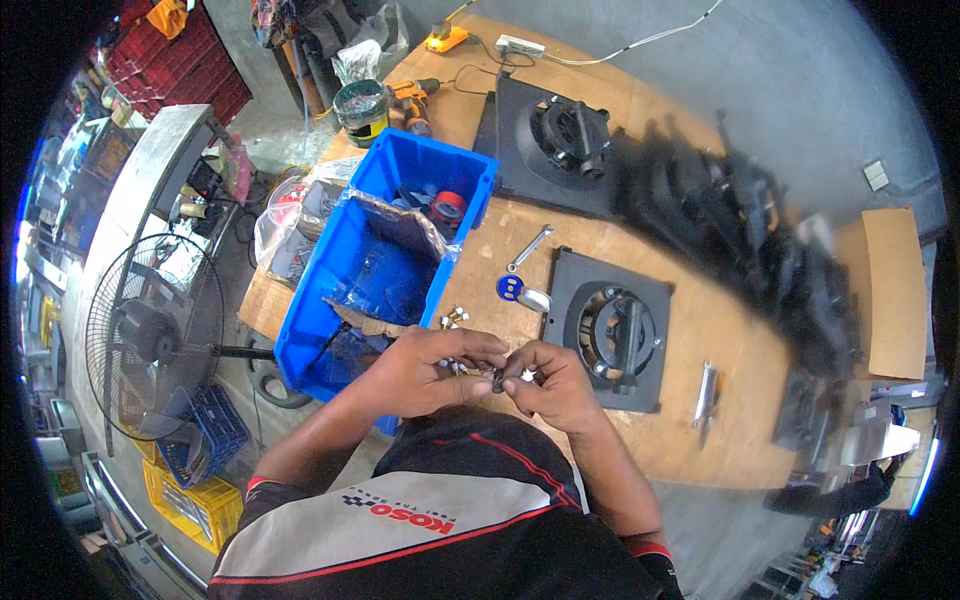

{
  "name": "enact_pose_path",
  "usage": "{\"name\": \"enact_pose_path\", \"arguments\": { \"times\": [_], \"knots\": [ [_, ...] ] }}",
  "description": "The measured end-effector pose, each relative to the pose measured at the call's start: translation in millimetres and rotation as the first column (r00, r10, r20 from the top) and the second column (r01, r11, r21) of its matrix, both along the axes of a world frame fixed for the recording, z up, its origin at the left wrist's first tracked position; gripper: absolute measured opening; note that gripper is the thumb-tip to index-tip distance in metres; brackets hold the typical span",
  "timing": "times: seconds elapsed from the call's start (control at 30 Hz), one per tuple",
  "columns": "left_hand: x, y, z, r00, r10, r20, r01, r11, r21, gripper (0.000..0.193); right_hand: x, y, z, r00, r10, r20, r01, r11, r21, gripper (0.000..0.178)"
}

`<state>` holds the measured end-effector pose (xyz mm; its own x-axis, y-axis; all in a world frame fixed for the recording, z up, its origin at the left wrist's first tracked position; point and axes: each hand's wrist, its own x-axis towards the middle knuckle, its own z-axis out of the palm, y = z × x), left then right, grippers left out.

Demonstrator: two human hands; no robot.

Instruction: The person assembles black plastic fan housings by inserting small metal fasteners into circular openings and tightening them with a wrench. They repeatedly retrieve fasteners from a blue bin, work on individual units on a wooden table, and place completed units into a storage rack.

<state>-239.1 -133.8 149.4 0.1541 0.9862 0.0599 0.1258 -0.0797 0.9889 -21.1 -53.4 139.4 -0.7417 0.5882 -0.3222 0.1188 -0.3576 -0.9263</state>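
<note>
My left hand (432, 370) and my right hand (556, 386) meet over the table's near edge, close to my body. Pinched between the fingertips of both is a small dark part (498, 384), too small to name surely. Several small pale, bolt-like pieces (455, 317) lie beside my left hand, and a few more show around the fingers. Just beyond my right hand lies a black square plate (568, 288) with a round opening and a bar-like piece across it. A wrench (530, 248) and a blue-and-silver object (510, 288) lie to its left.
A divided blue bin (480, 185) stands left, holding red tape (447, 207). Behind it are a bucket (362, 108) and a cordless drill (412, 93). Another black plate (515, 125) and a blurred heap of black parts (730, 220) lie farther back. A spanner (705, 393) rests right; a fan (150, 330) stands left.
</note>
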Motion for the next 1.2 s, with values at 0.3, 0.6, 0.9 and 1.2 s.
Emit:
{"name": "enact_pose_path", "arguments": {
  "times": [0.3,0.6,0.9,1.2],
  "knots": [
    [-5,9,-12,0.996,0.043,0.077,-0.028,0.984,-0.178,0.033,-5,-3,3,0.997,0.042,0.064,-0.068,0.872,0.486,0.012],
    [-12,8,-7,0.994,-0.06,-0.092,0.068,0.994,0.082,0.038,-7,-1,-2,0.999,0.02,0.044,-0.037,0.908,0.417,0.011],
    [-6,9,-48,0.855,-0.085,0.512,0.15,0.985,-0.087,0.042,-7,-7,-7,0.995,0.001,-0.098,0.021,0.975,0.223,0.009],
    [-12,9,-31,0.849,-0.148,0.507,0.251,0.958,-0.139,0.031,1,-5,-9,0.988,-0.007,-0.157,-0.003,0.998,-0.061,0.013]
  ]
}}
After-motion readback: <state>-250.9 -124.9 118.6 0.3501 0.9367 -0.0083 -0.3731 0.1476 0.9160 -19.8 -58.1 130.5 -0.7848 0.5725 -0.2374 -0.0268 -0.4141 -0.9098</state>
